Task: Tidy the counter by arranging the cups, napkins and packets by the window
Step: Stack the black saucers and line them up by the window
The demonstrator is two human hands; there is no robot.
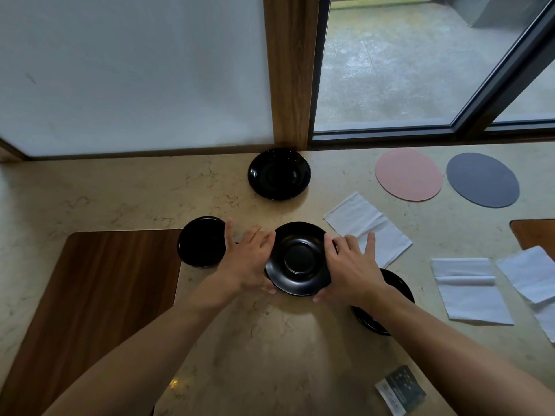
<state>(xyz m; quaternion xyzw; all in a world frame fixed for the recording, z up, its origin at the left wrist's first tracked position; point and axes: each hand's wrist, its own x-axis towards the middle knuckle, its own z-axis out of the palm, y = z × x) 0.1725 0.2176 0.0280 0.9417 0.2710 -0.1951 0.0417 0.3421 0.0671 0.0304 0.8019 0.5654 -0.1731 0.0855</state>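
Black round saucers — apparently a stack of two on the beige marble counter — sat between both hands. Left hand gripped the left rim, thumb curled under the near edge; right hand gripped the right rim likewise. White paper napkins lay just right, a dark printed packet nearer the person — well apart.

This looks like a café or hotel refreshment corner: a beige marble-patterned bench runs along a dark-framed window in the upper right of the frame, set with glossy black saucers, white paper napkins and round pink and grey coasters.
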